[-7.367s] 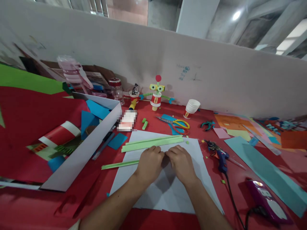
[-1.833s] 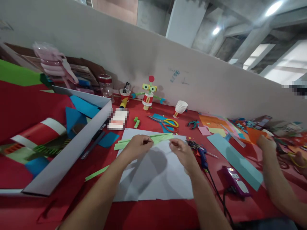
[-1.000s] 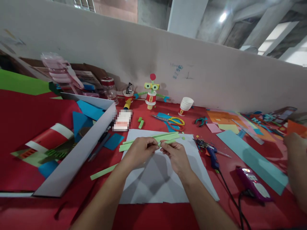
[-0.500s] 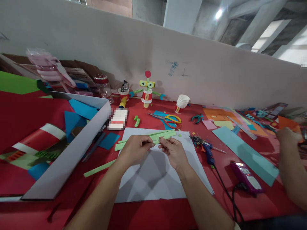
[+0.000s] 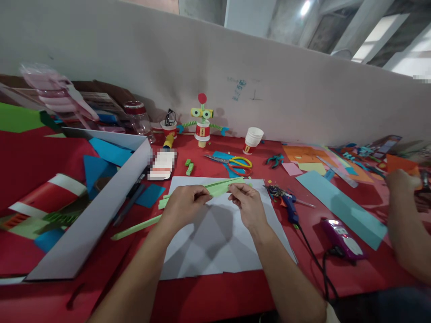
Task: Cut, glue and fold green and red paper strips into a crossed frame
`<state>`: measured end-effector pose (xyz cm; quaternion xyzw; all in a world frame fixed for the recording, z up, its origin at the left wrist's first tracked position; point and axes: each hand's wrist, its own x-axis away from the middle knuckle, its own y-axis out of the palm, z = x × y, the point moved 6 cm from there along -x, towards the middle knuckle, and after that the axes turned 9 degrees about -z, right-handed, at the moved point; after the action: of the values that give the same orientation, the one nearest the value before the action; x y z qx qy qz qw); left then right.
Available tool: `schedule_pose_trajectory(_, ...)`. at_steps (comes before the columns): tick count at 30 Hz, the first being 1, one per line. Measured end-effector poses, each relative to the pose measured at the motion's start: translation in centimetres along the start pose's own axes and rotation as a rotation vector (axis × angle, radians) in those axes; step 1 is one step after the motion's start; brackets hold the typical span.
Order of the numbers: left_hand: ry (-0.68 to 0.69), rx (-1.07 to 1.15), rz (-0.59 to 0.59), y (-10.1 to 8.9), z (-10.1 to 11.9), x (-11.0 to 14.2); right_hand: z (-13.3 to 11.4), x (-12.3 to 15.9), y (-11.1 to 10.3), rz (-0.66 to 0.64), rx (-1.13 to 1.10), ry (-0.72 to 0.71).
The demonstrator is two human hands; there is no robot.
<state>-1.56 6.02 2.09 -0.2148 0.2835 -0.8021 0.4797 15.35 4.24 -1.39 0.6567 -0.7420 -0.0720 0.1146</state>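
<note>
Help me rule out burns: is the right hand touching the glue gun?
Apart. The head view shows white paper and red table between the right hand and the glue gun.

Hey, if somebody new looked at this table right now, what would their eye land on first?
Probably the goggle-eyed figure standing at the back near the wall, topped by a red disc. Next, the left hand and right hand, close together by pale green strips over the white paper. Then the box at left, with a red-and-white cylinder lying inside.
</note>
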Motion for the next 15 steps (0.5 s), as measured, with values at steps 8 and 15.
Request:
schedule_pose_trajectory(8, -0.027, -0.502, 0.159, -0.2, 0.9, 1.1, -3.3, 0.7, 0.5, -0.099, 0.694, -0.436)
schedule_pose_trajectory(15, 0.256, -0.778, 0.182, 1.7, 2.7, 1.4, -4.2, 2.3, 2.1, -0.09, 1.103, -0.653)
